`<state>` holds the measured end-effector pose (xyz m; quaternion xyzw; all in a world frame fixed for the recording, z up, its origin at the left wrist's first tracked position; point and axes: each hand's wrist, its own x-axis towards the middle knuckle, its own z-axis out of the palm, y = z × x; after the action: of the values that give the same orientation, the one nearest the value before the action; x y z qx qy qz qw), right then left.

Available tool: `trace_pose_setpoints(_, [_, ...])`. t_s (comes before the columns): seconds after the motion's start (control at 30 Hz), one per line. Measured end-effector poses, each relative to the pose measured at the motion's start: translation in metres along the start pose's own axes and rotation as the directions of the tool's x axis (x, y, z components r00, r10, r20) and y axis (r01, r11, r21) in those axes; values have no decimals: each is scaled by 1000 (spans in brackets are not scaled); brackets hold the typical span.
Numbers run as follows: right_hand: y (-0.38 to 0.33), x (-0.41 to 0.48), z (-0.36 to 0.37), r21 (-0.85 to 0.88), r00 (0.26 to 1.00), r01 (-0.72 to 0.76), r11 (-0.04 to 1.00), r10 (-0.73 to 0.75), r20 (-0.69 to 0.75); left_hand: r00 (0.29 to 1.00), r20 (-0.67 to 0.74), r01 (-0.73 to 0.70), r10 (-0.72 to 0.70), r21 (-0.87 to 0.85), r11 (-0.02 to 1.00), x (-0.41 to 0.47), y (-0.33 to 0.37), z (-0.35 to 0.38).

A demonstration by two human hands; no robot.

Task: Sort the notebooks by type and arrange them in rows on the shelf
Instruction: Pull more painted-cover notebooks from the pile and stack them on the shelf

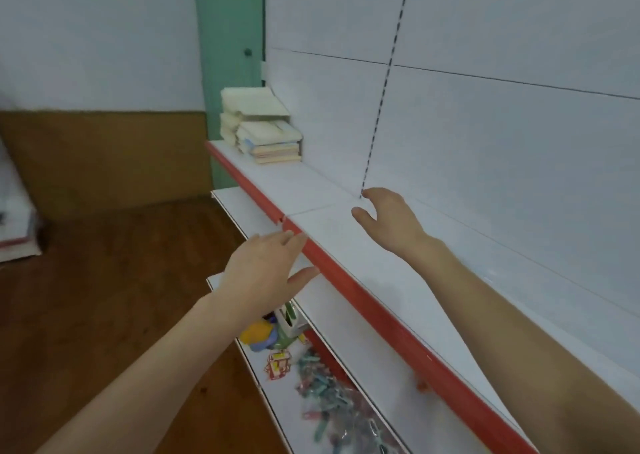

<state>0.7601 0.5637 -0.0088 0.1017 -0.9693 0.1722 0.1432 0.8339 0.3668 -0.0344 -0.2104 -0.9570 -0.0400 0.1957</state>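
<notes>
Several pale notebooks (264, 128) lie stacked in piles at the far left end of a white shelf (346, 245) with a red front edge. My left hand (266, 270) reaches toward that red edge with fingers straight and holds nothing. My right hand (388, 221) hovers over the bare middle of the shelf, fingers loosely bent and empty. Both hands are well short of the notebook piles.
Lower shelves (346, 332) hold toys (277, 332) and packets of coloured clips (332, 405). A white slotted back panel (485, 124) rises behind the shelf. A green door (232, 55) stands at the far end. At the left edge, another stack of books (17, 232) rests above the brown floor.
</notes>
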Motion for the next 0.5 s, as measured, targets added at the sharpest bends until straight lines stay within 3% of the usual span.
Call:
trace_pose_setpoints(0.33, [-75,221,93,11,990,131,991,-131,52,986,36,164,-165,40,986,109,-192,30])
trace_pose_setpoints(0.5, [-140,341,132,38,972,227,973,-229,49,959,-18,284,-283,54,957,154,-291,30])
